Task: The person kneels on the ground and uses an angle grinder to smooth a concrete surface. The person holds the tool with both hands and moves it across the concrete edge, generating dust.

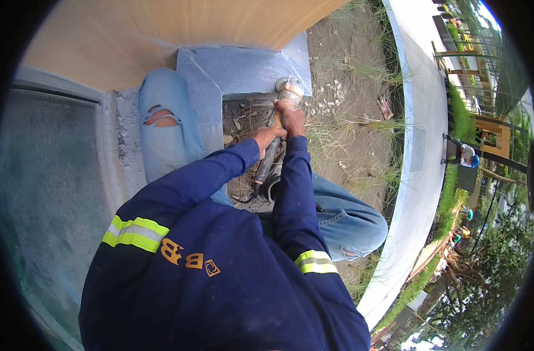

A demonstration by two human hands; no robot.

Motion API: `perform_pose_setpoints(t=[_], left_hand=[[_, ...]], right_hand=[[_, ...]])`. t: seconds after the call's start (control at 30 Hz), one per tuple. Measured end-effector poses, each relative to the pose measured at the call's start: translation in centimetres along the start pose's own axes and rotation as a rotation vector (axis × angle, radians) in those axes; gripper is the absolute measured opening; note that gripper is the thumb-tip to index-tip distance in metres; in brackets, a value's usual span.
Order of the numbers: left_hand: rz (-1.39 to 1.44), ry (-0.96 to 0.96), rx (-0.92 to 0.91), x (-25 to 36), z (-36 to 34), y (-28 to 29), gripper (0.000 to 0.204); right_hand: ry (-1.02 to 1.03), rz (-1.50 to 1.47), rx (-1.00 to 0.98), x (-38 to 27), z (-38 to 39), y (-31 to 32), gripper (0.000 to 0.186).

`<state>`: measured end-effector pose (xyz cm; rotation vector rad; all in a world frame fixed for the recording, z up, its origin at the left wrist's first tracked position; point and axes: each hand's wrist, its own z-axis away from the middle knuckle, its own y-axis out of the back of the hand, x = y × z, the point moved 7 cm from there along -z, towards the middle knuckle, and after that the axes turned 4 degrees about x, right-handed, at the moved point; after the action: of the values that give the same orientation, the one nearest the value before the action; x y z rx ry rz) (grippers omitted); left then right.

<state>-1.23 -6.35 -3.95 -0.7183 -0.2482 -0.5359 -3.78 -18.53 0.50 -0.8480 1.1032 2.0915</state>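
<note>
Both of my hands are closed round a dusty angle grinder [271, 153], its dark rear end and cord toward my body. My right hand [291, 120] grips it close behind the head. Lower down the body sits my left hand [267, 139], fingers wrapped round it. The grinder's head rests at the inner edge of a grey concrete ledge [243, 67], near its right end. How firmly the disc touches the concrete is hard to make out. Below the ledge, dry leaves and soil show in a recess beside my hands.
A tan wall panel [162, 29] rises behind the ledge, and a dark framed panel [50, 175] stands at left. Grassy soil [349, 105] with stone chips lies at right, bordered by a pale concrete curb [404, 175]. Farther off, a person in a blue helmet [467, 157] stands beside plants.
</note>
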Motion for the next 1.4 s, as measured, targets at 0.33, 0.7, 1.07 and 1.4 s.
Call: perform_pose_setpoints(t=[0.33,0.7,1.07,1.4], left_hand=[[0.341,-0.159,0.218,-1.5,4.1,6.0,0.029],[0.144,-0.079,0.115,0.3,1.4,3.1,0.025],[0.164,-0.105,0.176,-1.6,1.3,5.4,0.029],[0.22,-0.188,0.176,0.5,1.9,4.8,0.037]], right_hand=[[0.227,-0.005,-0.281,-0.7,2.3,-9.6,0.048],[0.094,0.01,-0.111,-2.0,0.9,-3.7,0.049],[0.118,-0.049,-0.189,-1.4,2.1,-6.0,0.046],[0.126,0.027,-0.253,-2.2,0.4,-7.4,0.048]])
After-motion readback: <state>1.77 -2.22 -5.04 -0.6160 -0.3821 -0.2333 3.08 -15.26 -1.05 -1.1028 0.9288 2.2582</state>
